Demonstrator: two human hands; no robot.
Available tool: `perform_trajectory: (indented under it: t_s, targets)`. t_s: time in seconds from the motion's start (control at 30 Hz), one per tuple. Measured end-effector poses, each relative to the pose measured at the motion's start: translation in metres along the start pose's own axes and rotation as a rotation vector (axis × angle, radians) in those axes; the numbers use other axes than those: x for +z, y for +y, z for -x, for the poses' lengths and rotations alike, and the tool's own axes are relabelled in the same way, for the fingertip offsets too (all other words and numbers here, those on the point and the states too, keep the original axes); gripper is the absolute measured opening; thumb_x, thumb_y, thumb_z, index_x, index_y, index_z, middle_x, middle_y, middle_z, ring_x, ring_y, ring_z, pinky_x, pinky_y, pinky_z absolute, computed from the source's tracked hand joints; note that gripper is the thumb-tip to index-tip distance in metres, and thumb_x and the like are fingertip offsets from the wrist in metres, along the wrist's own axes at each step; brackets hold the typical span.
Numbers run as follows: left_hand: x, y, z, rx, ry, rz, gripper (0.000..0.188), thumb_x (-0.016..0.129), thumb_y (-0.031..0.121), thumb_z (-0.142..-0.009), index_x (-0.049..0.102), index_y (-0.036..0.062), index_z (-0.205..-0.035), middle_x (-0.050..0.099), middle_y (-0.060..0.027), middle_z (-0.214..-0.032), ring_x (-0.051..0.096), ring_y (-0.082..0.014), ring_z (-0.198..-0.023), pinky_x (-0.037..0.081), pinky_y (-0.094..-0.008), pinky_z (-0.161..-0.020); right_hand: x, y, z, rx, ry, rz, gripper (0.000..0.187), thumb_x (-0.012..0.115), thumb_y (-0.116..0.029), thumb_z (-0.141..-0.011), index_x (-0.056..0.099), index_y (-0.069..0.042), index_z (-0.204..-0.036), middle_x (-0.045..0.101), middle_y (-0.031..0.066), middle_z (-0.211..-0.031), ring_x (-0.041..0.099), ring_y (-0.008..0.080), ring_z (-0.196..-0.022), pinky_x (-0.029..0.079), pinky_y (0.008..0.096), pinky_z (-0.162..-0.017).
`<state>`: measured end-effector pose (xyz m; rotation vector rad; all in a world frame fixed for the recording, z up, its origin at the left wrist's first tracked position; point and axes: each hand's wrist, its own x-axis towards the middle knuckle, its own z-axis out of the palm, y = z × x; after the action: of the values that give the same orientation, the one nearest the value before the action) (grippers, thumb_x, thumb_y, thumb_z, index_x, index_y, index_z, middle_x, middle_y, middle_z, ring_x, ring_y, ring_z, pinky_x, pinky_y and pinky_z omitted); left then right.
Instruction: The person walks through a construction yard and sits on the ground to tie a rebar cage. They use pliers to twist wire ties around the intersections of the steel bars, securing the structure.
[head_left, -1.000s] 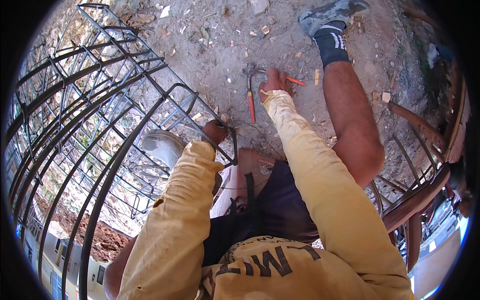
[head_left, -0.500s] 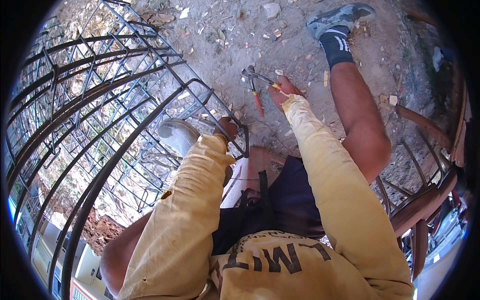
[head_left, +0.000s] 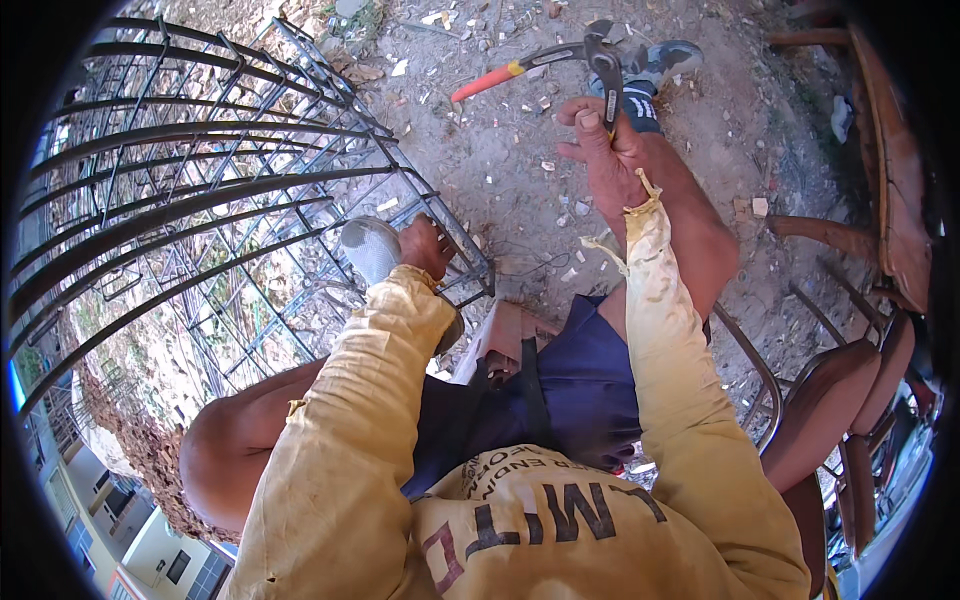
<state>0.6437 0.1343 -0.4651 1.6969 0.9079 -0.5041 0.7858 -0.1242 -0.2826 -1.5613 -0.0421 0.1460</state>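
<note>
My right hand [head_left: 603, 165] is raised above my right shin and closed around one handle of a pair of pincers [head_left: 600, 62]. Their handles are spread wide, and the other handle, with a red and yellow grip, points out to the left. On the left, my left hand [head_left: 427, 245] is closed at the near end of a rebar cage [head_left: 440, 212], its fingers curled at the bars and partly hidden. The cage is made of long dark bars tied to thinner square stirrups.
My grey left shoe [head_left: 370, 248] shows under the cage bars; my right shoe [head_left: 672, 62] is on the dirt ground [head_left: 500, 150], among stone chips. A thin loose wire [head_left: 545, 264] lies near the cage end. At the right stand brown chairs [head_left: 835, 395] with metal frames.
My right hand has lifted the pincers from near the ground, upward and to the right, and their handles are spread wider. My left hand stays at the cage end, shifted slightly left.
</note>
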Motion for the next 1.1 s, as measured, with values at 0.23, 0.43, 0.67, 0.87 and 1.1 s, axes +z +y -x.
perform_trajectory:
  t_s: [0.23, 0.43, 0.67, 0.87, 1.1]
  targets:
    - [-0.032, 0.09, 0.109, 0.146, -0.383, -0.452, 0.067, 0.047, 0.059, -0.093, 0.048, -0.0008, -0.124, 0.064, -0.0159, -0.105, 0.065, -0.0239, -0.089, 0.052, -0.0398, -0.079, -0.013, -0.072, -0.006, -0.371, 0.108, -0.386, 0.041, 0.055, -0.038, -0.097, 0.053, -0.007, -0.123, 0.058, 0.0118, -0.122, 0.059, 0.0279, -0.113, 0.05, 0.0391, -0.09]
    - [-0.02, 0.13, 0.164, 0.476, -0.697, -0.853, 0.033, 0.055, 0.032, -0.095, 0.061, 0.0045, -0.112, 0.066, -0.0187, -0.097, 0.064, -0.0316, -0.084, 0.048, -0.0418, -0.077, -0.055, -0.09, -0.019, -0.63, 0.371, 0.15, 0.036, 0.053, -0.034, -0.098, 0.054, -0.003, -0.116, 0.06, 0.0115, -0.111, 0.053, 0.0204, -0.108, 0.036, 0.0391, -0.103]
    - [-0.059, 0.209, 0.171, 0.672, -0.569, -0.92, 0.037, 0.051, 0.037, -0.098, 0.064, 0.0024, -0.103, 0.063, -0.0136, -0.08, 0.061, -0.0254, -0.076, 0.047, -0.0386, -0.073, -0.029, -0.202, 0.016, -0.774, 0.471, -1.132, 0.026, 0.054, -0.032, -0.098, 0.053, -0.007, -0.091, 0.055, 0.0071, -0.078, 0.06, 0.0242, -0.092, 0.045, 0.0437, -0.098]
    - [-0.081, 0.26, 0.184, 0.437, -0.388, -1.008, 0.038, 0.05, 0.035, -0.097, 0.066, 0.0003, -0.103, 0.063, -0.0164, -0.079, 0.061, -0.0246, -0.075, 0.048, -0.039, -0.073, -0.041, -0.171, 0.023, -0.518, -0.344, -0.706, 0.026, 0.061, -0.031, -0.094, 0.056, -0.008, -0.105, 0.056, 0.0062, -0.079, 0.063, 0.0258, -0.092, 0.05, 0.0387, -0.092]
    - [-0.089, 0.255, 0.154, 0.286, -0.303, -0.495, 0.038, 0.05, 0.033, -0.096, 0.065, 0.0, -0.106, 0.049, 0.0004, -0.07, 0.044, -0.01, -0.061, 0.039, -0.027, -0.057, -0.066, -0.021, 0.009, 0.374, -0.458, 0.785, 0.044, 0.068, -0.02, -0.077, 0.059, -0.003, -0.117, 0.063, 0.0107, -0.1, 0.06, 0.0201, -0.092, 0.047, 0.0329, -0.08]
